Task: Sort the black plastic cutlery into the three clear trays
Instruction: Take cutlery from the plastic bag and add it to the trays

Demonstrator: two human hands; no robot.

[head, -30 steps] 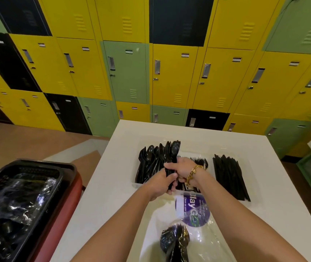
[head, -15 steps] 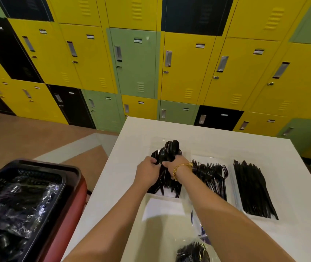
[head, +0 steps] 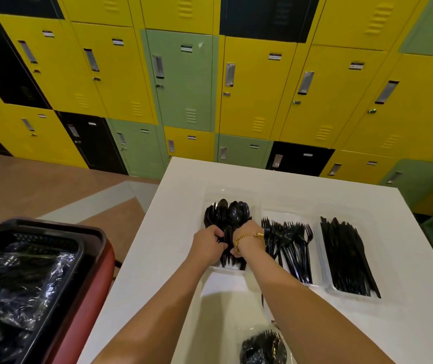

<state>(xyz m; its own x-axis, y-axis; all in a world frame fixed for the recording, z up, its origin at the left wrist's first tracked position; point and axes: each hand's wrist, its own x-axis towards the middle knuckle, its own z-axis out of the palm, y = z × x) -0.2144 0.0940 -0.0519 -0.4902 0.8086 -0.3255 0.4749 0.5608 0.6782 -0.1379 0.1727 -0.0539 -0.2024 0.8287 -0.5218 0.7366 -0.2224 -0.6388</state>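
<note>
Now both hands, left hand (head: 208, 243) and right hand (head: 247, 236), grip the spoons (head: 227, 216) from either side. Their handles run near-to-far, bowls far, directly over the left tray (head: 232, 269).

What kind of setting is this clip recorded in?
Probably a staff or locker room: a wall of yellow, green and black lockers stands behind a white table, where cutlery trays are being filled.
</note>
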